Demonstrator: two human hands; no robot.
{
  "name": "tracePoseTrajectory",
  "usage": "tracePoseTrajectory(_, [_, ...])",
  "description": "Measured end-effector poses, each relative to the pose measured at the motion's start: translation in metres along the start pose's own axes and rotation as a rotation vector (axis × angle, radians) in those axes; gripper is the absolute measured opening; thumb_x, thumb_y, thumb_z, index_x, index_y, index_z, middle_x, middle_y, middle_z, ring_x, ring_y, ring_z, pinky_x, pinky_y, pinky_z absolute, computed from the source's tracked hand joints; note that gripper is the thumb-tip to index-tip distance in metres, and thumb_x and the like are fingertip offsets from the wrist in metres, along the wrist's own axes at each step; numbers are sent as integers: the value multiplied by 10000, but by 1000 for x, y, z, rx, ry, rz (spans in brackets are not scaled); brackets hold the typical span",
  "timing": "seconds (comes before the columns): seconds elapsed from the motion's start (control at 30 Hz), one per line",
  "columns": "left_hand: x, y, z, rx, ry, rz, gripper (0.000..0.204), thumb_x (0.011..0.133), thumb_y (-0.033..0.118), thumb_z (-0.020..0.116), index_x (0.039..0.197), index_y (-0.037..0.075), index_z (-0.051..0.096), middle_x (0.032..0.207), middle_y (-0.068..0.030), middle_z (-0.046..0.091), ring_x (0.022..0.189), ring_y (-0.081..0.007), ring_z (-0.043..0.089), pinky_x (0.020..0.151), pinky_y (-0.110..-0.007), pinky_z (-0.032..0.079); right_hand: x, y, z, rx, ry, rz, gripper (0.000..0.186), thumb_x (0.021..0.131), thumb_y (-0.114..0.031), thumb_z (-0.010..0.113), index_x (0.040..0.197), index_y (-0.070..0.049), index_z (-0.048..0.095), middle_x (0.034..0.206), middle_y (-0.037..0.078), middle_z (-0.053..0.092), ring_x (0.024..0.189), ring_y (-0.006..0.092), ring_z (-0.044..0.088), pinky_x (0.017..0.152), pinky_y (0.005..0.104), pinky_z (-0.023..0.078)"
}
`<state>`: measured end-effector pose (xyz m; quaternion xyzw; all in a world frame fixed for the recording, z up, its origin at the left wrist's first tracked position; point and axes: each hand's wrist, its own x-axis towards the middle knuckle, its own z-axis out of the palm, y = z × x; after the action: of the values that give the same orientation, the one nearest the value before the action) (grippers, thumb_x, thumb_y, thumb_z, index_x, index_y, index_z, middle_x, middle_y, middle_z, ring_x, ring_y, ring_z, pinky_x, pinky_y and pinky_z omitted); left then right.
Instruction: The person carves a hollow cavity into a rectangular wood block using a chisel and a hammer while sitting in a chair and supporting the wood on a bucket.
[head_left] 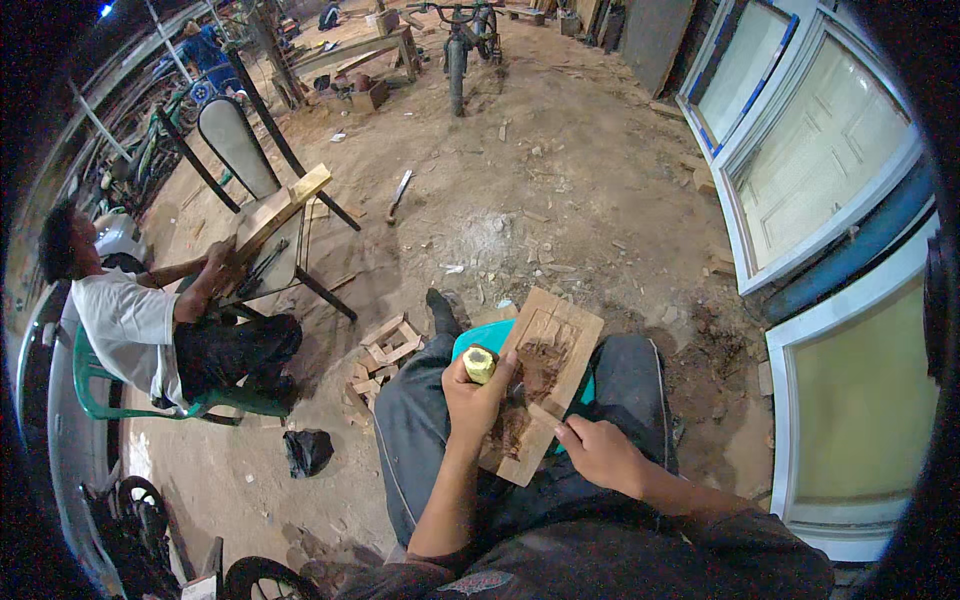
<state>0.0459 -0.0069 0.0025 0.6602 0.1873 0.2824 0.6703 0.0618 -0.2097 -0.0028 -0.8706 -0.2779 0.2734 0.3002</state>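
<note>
My left hand (472,405) is closed around a tool with a yellow handle (480,366), held over the left side of a rectangular wooden board (563,325). The board lies on my lap above a teal seat or stool (490,334), with a rough carved recess and brown shavings on its face. My right hand (598,445) is closed on a wooden stick (548,420), which crosses the lower part of the board. The working tip of the yellow-handled tool is hidden by my hand.
A co-worker (130,320) sits left at a chair (240,160) bearing timber. Wood offcuts (385,345) and a black bag (308,452) lie by my left leg. White-framed panels (760,290) stand right; a bicycle (457,70) stands ahead, another wheel (265,575) lower left.
</note>
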Motion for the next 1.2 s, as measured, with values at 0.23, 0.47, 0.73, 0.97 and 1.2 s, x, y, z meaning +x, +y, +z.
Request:
tracePoseTrajectory(0.23, [1, 1, -1, 45, -5, 35, 238, 820, 108, 736, 682, 47, 552, 627, 57, 543, 562, -22, 459, 509, -206, 366, -1, -4, -2, 33, 27, -4, 323, 983, -290, 441, 867, 6, 497, 684, 279, 569, 684, 477, 575, 581, 543, 443])
tracePoseTrajectory(0.47, [-1, 1, 0, 26, -17, 5, 243, 816, 110, 741, 684, 49, 547, 632, 60, 536, 577, -19, 450, 515, -209, 367, -3, -5, -1, -108, -28, -4, 363, 990, -321, 410, 890, 14, 512, 663, 284, 583, 645, 486, 589, 591, 570, 476])
tracePoseTrajectory(0.73, [1, 0, 0, 41, -29, 34, 235, 820, 116, 739, 697, 53, 548, 636, 59, 532, 574, -19, 443, 517, -208, 363, -1, -2, -3, -60, 16, -20, 393, 990, -344, 407, 858, 11, 512, 688, 283, 589, 666, 492, 587, 601, 574, 469])
tracePoseTrajectory(0.97, [-1, -1, 0, 1, -16, 14, 243, 825, 125, 738, 690, 51, 550, 633, 57, 544, 572, -19, 468, 519, -206, 377, -4, -14, -13, 62, 16, 5, 374, 985, -335, 421, 880, 11, 515, 708, 288, 596, 685, 493, 588, 610, 567, 469])
tracePoseTrajectory(1.2, [0, -2, 0, 20, -11, 20, 239, 818, 111, 742, 690, 47, 551, 632, 61, 541, 574, -20, 452, 516, -212, 368, -3, 3, 5, -46, -3, 12, 370, 982, -332, 426, 885, 14, 514, 702, 302, 590, 686, 502, 584, 618, 574, 469])
